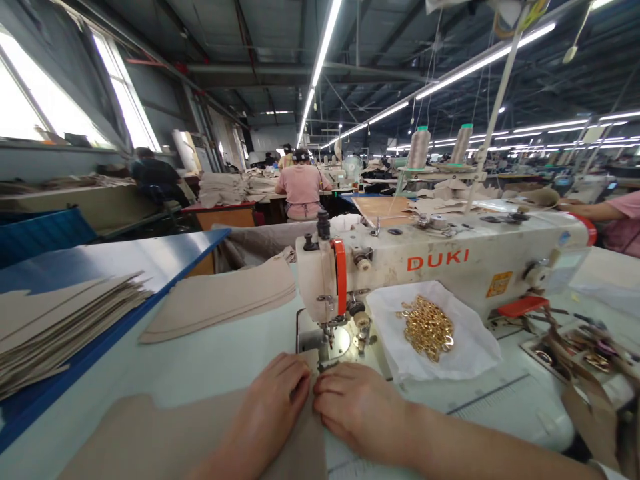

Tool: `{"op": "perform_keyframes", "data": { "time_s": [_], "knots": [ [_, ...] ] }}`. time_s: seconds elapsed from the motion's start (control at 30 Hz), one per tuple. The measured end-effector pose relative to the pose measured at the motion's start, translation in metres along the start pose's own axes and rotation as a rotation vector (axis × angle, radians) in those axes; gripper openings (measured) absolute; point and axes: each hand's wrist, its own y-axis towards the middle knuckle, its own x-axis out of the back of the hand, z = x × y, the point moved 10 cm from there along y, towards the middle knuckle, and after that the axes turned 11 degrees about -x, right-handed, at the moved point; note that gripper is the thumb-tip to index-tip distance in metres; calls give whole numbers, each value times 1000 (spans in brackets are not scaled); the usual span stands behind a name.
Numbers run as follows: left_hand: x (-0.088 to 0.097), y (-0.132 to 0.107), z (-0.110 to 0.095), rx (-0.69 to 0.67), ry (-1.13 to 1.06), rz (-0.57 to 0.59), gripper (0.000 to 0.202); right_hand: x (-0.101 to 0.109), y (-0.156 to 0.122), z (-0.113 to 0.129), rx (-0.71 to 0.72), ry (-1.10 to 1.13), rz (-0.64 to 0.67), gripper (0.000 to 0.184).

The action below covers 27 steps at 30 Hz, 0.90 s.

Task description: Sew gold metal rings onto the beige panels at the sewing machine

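left hand (273, 417) flat on beige fabric (165, 440), right hand (356, 408) flat at its right edge, both unclenched, sewing machine (450, 260) ahead

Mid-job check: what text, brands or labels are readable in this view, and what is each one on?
"DUKI": red letters on the front of the sewing machine arm.
Yellow label on the same machine, right of the brand: print too small to read.
Nothing else in view can be read.

Ceiling strip lights (325, 40), tall windows (127, 100)
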Motion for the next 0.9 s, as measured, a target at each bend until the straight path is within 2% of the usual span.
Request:
{"op": "perform_keyframes", "data": {
  "time_s": [0.17, 0.43, 0.63, 0.9],
  "knots": [
    [2, 2, -3, -26, -7, -25, 22, -2, -1, -1, 14, 9, -17, 13],
    [-5, 2, 0, -18, -16, 10, 23, 2, 0, -1, -4, 32, -22, 13],
    [-6, 1, 1, -11, -17, 27, 22, 1, 0, -2, -21, 11, 5, 12],
    [-4, 0, 1, 4, -45, 22, 19, -3, 0, -7, -56, -46, -38, 12]
  ]
}}
